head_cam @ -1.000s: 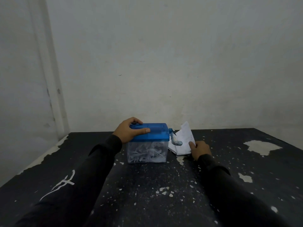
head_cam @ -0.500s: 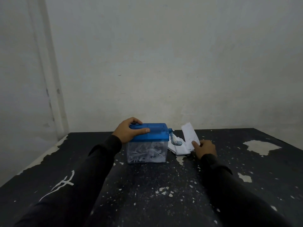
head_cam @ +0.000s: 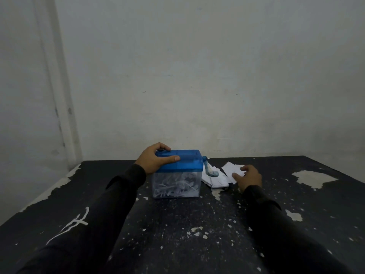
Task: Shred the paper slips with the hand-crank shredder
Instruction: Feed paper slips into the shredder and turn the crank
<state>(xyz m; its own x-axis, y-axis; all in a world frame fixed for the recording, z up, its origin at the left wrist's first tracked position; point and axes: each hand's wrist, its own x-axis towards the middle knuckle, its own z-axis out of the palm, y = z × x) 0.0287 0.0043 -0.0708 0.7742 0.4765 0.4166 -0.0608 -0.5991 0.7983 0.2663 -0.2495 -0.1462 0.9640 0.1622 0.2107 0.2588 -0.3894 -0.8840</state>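
Right hand (head_cam: 246,176) covers part of one paper slip (head_cam: 230,168); grip unclear. Crank (head_cam: 209,170) overlaps the slip stack (head_cam: 216,179). Left hand (head_cam: 153,160) hides the shredder's (head_cam: 178,171) left end. Both sleeves cut off at bottom edge.

My left hand (head_cam: 156,159) rests on the shredder (head_cam: 178,173). Right of the shredder lie the paper slips (head_cam: 216,179), my right hand (head_cam: 247,176) on them.

A black painted tabletop (head_cam: 177,224), its coating chipped and flaked into pale patches, fills the lower half of the view. The largest bare patch (head_cam: 314,177) lies near its right edge, and more peeling runs along its left edge. Behind its far edge rises a plain, scuffed off-white plaster wall (head_cam: 197,76). A pale vertical trim strip (head_cam: 57,91) stands at the left. Light is dim and even.
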